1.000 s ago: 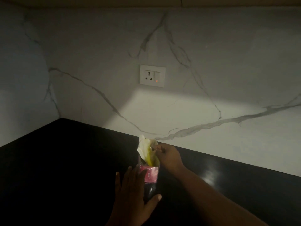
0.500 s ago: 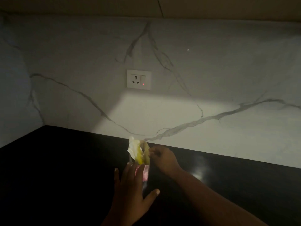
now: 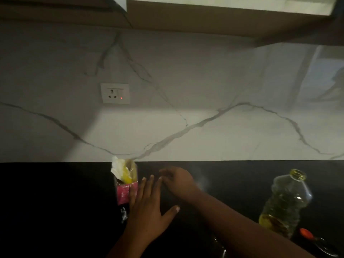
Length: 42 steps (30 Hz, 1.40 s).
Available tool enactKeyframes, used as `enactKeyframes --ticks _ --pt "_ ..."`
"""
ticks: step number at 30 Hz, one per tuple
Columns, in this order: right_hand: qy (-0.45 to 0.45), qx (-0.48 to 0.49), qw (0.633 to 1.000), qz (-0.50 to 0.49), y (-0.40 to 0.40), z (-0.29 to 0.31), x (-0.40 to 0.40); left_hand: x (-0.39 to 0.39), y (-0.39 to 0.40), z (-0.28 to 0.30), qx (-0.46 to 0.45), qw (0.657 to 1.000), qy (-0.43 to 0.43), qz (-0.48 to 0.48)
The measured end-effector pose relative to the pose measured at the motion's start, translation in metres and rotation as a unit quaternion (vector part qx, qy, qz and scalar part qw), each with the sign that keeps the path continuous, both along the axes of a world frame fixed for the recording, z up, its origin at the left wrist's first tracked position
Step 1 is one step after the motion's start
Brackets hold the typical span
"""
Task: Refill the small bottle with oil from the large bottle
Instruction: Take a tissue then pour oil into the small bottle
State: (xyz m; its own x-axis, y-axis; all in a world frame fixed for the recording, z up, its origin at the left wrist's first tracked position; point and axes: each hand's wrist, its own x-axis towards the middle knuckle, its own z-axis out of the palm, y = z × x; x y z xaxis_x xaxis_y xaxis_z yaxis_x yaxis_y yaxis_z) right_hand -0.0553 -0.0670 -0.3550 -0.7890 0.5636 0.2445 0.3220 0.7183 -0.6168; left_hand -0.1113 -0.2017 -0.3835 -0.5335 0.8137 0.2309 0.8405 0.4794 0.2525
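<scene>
Your left hand (image 3: 147, 207) lies with straight fingers against the side of a pink-labelled packet (image 3: 124, 185) standing on the dark table (image 3: 55, 202). Your right hand (image 3: 178, 180) hovers just beside it, fingers loose and holding nothing. The large oil bottle (image 3: 284, 202) stands uncapped well to the right, partly filled. An orange-capped item (image 3: 305, 233) lies at its base, too dim to identify.

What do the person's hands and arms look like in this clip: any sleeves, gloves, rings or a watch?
Both the left hand and the right hand are bare, with no gloves. No sleeve shows on either forearm as far as the picture reaches. No ring, watch or bracelet can be made out, though the dim light and blur could hide small items. The fingernails look short and pale.
</scene>
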Motion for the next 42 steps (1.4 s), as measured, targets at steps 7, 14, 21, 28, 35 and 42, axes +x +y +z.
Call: enactKeyframes --ticks 7,14,21,28,35,42 --pt "0.021 0.003 1.000 -0.017 0.010 0.006 0.068 0.056 0.021 0.004 -0.003 1.000 0.007 -0.016" --pt "0.051 -0.033 0.998 -0.002 0.018 0.007 0.159 0.133 0.037 0.006 -0.022 0.999 -0.015 -0.019" --pt "0.090 -0.072 0.993 -0.002 0.025 -0.001 0.242 0.188 0.039 -0.003 -0.031 0.999 -0.042 0.013" --pt "0.137 -0.069 0.987 -0.036 0.037 -0.014 0.310 0.211 0.047 -0.018 -0.055 0.993 -0.094 0.045" --pt "0.233 0.021 0.963 -0.138 0.065 -0.033 0.328 0.201 0.058 -0.037 -0.036 0.987 -0.145 0.062" --pt "0.264 -0.046 0.931 -0.249 0.084 -0.047 0.304 0.173 0.076 -0.060 0.038 0.982 -0.180 0.051"
